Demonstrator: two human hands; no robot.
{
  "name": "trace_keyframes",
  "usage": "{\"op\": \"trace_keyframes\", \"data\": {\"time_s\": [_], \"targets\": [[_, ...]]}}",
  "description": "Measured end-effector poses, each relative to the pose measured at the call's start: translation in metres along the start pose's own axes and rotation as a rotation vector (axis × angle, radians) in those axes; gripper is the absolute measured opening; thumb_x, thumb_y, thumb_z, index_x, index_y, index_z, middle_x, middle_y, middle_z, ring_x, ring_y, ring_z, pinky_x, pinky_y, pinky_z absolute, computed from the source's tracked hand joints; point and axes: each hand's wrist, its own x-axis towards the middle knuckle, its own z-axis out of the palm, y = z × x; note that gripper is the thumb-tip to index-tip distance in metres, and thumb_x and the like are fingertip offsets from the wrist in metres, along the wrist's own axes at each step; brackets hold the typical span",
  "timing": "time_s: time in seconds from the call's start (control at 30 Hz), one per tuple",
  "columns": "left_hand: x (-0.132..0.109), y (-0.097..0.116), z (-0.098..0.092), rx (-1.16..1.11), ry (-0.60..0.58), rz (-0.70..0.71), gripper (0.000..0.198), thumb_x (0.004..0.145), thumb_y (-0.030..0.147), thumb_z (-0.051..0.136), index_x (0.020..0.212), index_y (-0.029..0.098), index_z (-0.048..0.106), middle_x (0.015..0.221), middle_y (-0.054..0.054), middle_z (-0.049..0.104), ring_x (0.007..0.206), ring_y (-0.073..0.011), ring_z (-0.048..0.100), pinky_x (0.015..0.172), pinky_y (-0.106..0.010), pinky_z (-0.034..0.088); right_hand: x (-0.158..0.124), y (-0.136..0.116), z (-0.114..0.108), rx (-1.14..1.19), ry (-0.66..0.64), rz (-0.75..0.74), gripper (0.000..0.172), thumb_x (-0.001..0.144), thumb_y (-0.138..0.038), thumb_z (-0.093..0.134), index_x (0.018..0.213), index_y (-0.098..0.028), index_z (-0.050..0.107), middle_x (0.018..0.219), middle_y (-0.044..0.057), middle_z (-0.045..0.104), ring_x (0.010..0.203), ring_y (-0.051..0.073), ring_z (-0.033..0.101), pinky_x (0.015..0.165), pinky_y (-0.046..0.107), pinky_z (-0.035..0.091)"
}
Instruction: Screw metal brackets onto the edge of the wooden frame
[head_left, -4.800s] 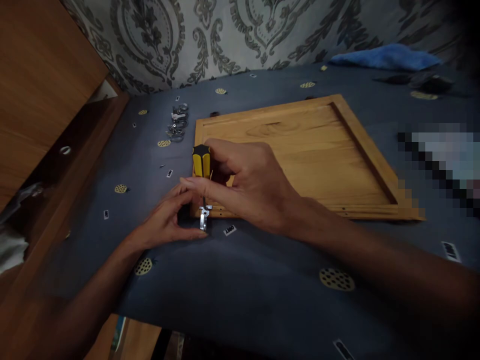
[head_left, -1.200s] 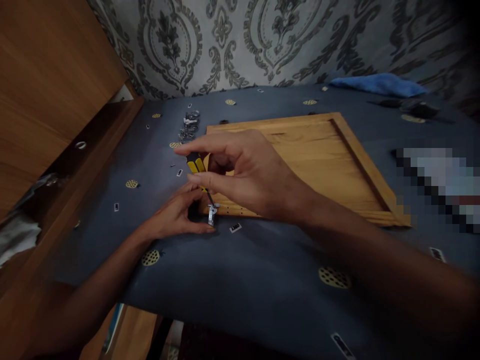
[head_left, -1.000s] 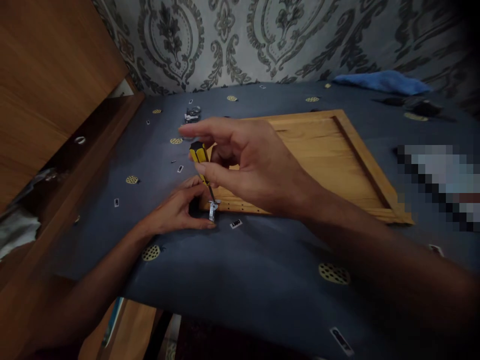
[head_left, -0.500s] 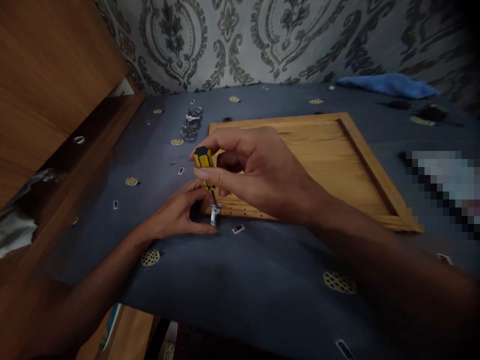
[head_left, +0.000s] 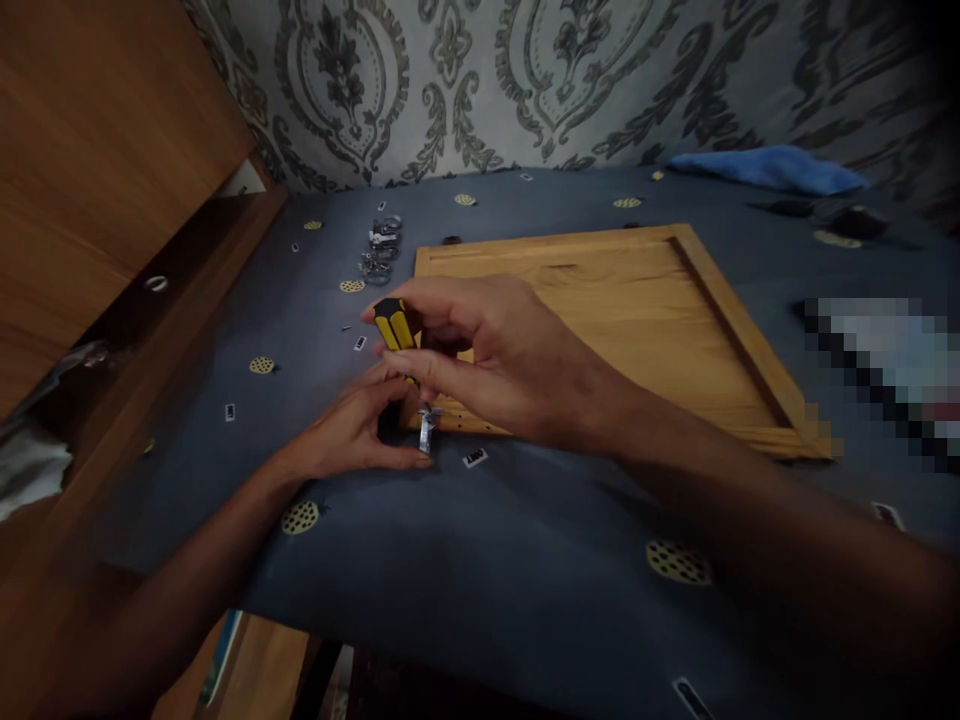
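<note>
My right hand (head_left: pixel 495 360) is closed round a yellow and black screwdriver (head_left: pixel 396 325), held nearly upright. Its tip rests on a small metal hinge piece (head_left: pixel 427 428) at the near left corner of a wooden cabinet door (head_left: pixel 622 310). The door lies flat on a dark blue patterned cloth (head_left: pixel 487 560). My left hand (head_left: pixel 349 430) lies on the cloth beside that corner, fingers curled and pinching the hinge piece against the door's edge.
Several more metal hinges (head_left: pixel 379 245) lie in a pile on the cloth behind the door's far left corner. A brown wooden cabinet (head_left: pixel 97 190) stands at the left. A blue rag (head_left: pixel 772 168) and a dark object (head_left: pixel 847 215) lie at the far right.
My right hand's fingers have opened and closed again round the screwdriver handle, turning it in place. My left hand and the hinge piece have stayed at the door's corner.
</note>
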Motion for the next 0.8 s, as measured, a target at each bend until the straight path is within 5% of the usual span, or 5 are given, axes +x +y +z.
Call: {"op": "trace_keyframes", "data": {"time_s": [0.2,0.43,0.6,0.8], "targets": [[-0.001,0.002,0.0,0.013,-0.002,-0.018,0.045,0.08,0.054,0.085,0.105,0.02,0.07,0.121,-0.009,0.067,0.117,-0.0328,0.061,0.105,-0.05,0.051,0.0,0.003,0.002,0.03,0.017,-0.001,0.01,0.095,-0.019,0.065,0.09,-0.021,0.056,0.086,0.0,0.064,0.083,0.016,0.063,0.073,0.028,0.052],[-0.004,-0.001,0.002,-0.036,-0.007,-0.043,0.048,0.081,0.053,0.085,0.117,0.024,0.071,0.118,-0.006,0.069,0.116,-0.0316,0.062,0.107,-0.05,0.05,0.001,0.004,0.01,0.095,0.123,0.026,0.027,0.09,-0.027,0.071,0.088,-0.023,0.045,0.086,-0.001,0.059,0.08,0.015,0.061,0.064,0.025,0.049],[-0.002,-0.001,0.002,-0.013,0.021,0.006,0.047,0.078,0.054,0.087,0.111,0.024,0.071,0.128,-0.007,0.068,0.123,-0.0334,0.06,0.111,-0.05,0.048,0.002,-0.001,0.0,0.005,0.021,-0.015,0.008,0.093,-0.019,0.064,0.089,-0.021,0.057,0.084,0.0,0.061,0.086,0.016,0.062,0.068,0.026,0.05],[-0.004,0.0,0.002,-0.023,0.018,-0.009,0.048,0.082,0.054,0.084,0.115,0.023,0.07,0.124,-0.007,0.069,0.122,-0.0335,0.062,0.109,-0.051,0.05,0.0,-0.003,0.003,-0.03,0.043,-0.005,0.021,0.094,-0.02,0.069,0.081,-0.021,0.053,0.079,-0.002,0.06,0.081,0.015,0.061,0.068,0.026,0.048]]}}
